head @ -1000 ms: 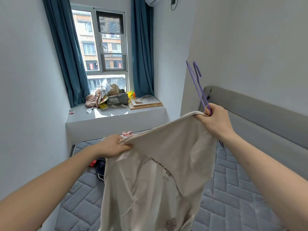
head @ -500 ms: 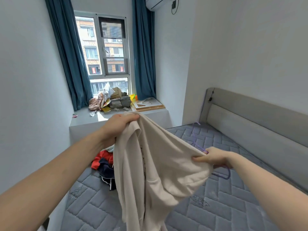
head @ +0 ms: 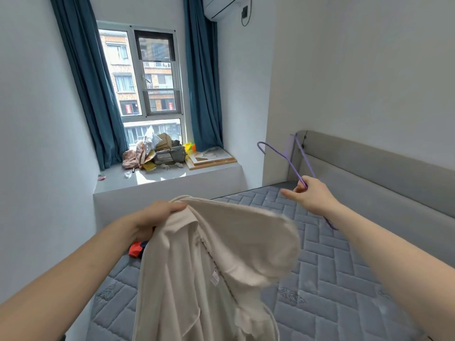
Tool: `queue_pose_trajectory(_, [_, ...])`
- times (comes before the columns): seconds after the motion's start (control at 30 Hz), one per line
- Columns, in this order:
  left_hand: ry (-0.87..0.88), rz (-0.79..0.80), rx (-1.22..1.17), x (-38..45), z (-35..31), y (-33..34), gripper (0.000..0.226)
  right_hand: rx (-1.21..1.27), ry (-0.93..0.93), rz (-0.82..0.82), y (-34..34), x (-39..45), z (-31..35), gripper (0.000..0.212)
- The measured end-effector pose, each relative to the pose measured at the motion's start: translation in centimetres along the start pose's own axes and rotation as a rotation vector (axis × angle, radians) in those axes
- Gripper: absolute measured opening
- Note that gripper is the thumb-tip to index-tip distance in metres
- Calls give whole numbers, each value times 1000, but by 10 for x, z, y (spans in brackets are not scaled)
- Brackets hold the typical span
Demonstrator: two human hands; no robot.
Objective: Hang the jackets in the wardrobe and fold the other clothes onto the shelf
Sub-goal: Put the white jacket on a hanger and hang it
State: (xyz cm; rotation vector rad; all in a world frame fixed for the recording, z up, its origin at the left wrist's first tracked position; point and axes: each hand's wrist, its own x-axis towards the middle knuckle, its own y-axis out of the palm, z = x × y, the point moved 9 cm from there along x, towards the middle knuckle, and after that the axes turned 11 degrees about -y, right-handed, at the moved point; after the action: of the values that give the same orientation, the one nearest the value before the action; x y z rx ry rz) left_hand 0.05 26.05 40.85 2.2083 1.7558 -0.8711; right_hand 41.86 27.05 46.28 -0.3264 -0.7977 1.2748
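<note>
Left hand: your left hand grips a bunch of cream fabric near the top edge of the jacket, fingers curled over the cloth.
Right hand: your right hand pinches the purple hanger where its wires meet, with the forefinger pointing out toward 9 o'clock.
Jacket position: it hangs from your left hand over the mattress, filling the frame from the centre down to 6 o'clock; your right hand is apart from it.
Hanger position: it rises from your right hand toward 11 o'clock, in front of the headboard, hook end uppermost.
Jacket handling: judge it soft, limp and light; it will sag and twist from a single hold, so take it at the collar or a shoulder seam.
Hanger handling: thin wire, likely light and springy; hold it near the neck so that it does not swing.
Hidden: the jacket's lower hem is cut off at 6 o'clock, and its sleeves and collar are lost in folds.
Blurred: the raised flap at 4 o'clock is smeared.
Other clothes: only a red and dark scrap shows at 8 o'clock, behind the jacket.
Wardrobe and shelf: neither is in view.
</note>
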Motion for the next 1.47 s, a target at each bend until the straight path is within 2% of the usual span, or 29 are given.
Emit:
queue_pose_trajectory(0.07, [-16, -25, -77, 8, 3, -9, 38, 0, -42, 5, 4, -8, 14, 49])
queue_pose_trajectory(0.17, [-36, -95, -66, 19, 3, -16, 32, 5, -113, 35, 13, -29, 26, 51])
queue_pose_trajectory(0.3, [-26, -239, 31, 31, 4, -35, 27, 181, -137, 193, 41, -62, 29, 43])
queue_pose_trajectory(0.4, [52, -344, 165, 37, 3, -54, 21, 162, -218, 279, 53, -80, 32, 39])
queue_pose_trajectory(0.53, [56, -367, 175, 45, 9, -70, 17, 163, -267, 293, 62, -95, 34, 36])
queue_pose_trajectory(0.63, [8, -423, 293, 45, 15, -75, 28, 146, -262, 294, 69, -99, 31, 34])
queue_pose_trajectory(0.73, [112, -538, 543, 34, -2, -79, 34, 93, -242, 297, 72, -100, 24, 34])
queue_pose_trajectory(0.8, [206, -559, 686, 24, -16, -76, 37, 70, -235, 301, 75, -101, 20, 33])
queue_pose_trajectory(0.97, [404, -580, 824, -3, -46, -55, 23, 44, -161, 258, 95, -107, 12, 35])
queue_pose_trajectory(1.17, [495, -606, 642, -22, -69, -35, 27, 52, -83, 119, 122, -118, 18, 38])
queue_pose_trajectory(1.27, [533, -561, 485, -30, -76, -16, 38, 94, -73, 54, 138, -124, 29, 39])
queue_pose_trajectory(1.47, [634, -422, 120, -54, -94, 9, 29, 278, -38, 2, 164, -142, 30, 40])
